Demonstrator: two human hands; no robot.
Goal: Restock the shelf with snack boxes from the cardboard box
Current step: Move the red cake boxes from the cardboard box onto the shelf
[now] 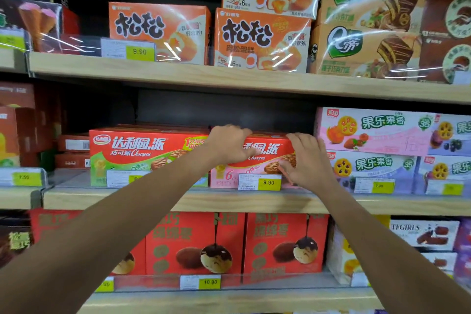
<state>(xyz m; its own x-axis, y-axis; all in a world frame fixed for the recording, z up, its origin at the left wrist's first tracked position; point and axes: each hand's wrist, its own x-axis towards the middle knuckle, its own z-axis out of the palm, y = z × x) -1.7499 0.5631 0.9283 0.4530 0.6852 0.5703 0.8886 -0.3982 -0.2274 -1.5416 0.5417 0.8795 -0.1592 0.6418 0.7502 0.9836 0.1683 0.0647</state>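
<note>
Both of your hands are on one red snack box (270, 148) standing on the middle shelf (178, 202), front face out, just behind the 9.90 price tag (268, 182). It sits between a matching neighbouring box (147, 150) on its left and the stacked fruit-biscuit boxes (369, 132) on its right. The box's long axis runs left to right along the shelf edge, so any seating push goes straight back, away from you. Your left hand (229, 144) grips the top front edge near the box's left half, fingers curled over it. Your right hand (307, 160) cups the right end, fingers reaching over the top corner and thumb laid across the front face. Both arms reach forward and slightly upward, nearly straight, converging on the box. Neither hand is clearly the nearer.
</note>
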